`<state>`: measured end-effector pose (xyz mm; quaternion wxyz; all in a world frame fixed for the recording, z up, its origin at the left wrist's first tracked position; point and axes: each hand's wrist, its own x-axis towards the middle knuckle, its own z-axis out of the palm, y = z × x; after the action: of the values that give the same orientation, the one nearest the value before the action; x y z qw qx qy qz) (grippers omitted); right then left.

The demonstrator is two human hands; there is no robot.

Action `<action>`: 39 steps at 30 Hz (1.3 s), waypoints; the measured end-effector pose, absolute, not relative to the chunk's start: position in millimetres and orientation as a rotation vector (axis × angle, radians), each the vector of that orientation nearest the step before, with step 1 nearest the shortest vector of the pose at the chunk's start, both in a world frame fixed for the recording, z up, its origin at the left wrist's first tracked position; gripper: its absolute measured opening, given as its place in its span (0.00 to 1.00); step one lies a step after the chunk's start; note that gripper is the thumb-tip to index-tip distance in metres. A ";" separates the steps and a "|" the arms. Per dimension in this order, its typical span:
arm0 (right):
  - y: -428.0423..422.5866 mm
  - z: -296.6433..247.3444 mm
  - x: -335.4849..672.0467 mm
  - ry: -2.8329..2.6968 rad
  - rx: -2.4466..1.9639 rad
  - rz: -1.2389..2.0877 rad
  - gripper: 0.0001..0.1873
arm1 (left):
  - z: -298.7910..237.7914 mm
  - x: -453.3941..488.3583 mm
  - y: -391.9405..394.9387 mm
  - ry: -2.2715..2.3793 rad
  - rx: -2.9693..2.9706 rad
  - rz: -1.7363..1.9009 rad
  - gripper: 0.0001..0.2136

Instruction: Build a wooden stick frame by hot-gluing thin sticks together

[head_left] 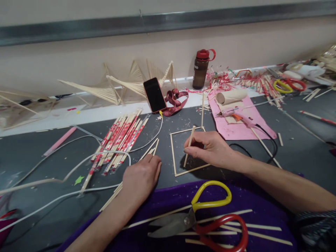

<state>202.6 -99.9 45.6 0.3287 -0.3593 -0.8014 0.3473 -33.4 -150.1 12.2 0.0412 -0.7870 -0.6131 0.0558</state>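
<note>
My right hand (210, 148) pinches a short wooden stick (189, 145) and holds it slanted over a square frame of thin sticks (173, 164) that lies flat on the dark table. My left hand (140, 178) rests curled on the table to the left of the frame, its fingers over a few loose bamboo sticks (151, 148); I cannot see whether they grip any. On the purple cloth (262, 210) in front of me lie scissors with a yellow and a red handle (204, 218) and several long sticks.
Wrapped chopsticks (120, 140) lie left of centre. A phone (154, 94) leans on stick models (118, 85) at the back. A glue gun (237, 115) lies on pink paper with its black cord. A brown bottle (201, 70), white cables (65, 168) and more scissors (288, 85) lie around.
</note>
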 end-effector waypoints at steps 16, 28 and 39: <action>-101.0 48.2 202.4 -2.125 -0.899 0.901 0.06 | 10.8 -4.5 -42.6 -1.768 -2.511 0.009 0.16; -96.2 45.5 206.2 -2.103 -0.901 0.908 0.07 | 8.3 -10.3 -41.1 -1.862 -2.399 -0.131 0.13; -92.7 41.3 204.2 -2.110 -0.988 0.865 0.06 | 9.4 -21.4 -36.0 -1.696 -2.582 -0.251 0.13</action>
<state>204.2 -92.7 41.3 0.3222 -0.3763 -0.8038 0.3295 -21.4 -36.0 9.4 0.0211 -0.8328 -0.5472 -0.0809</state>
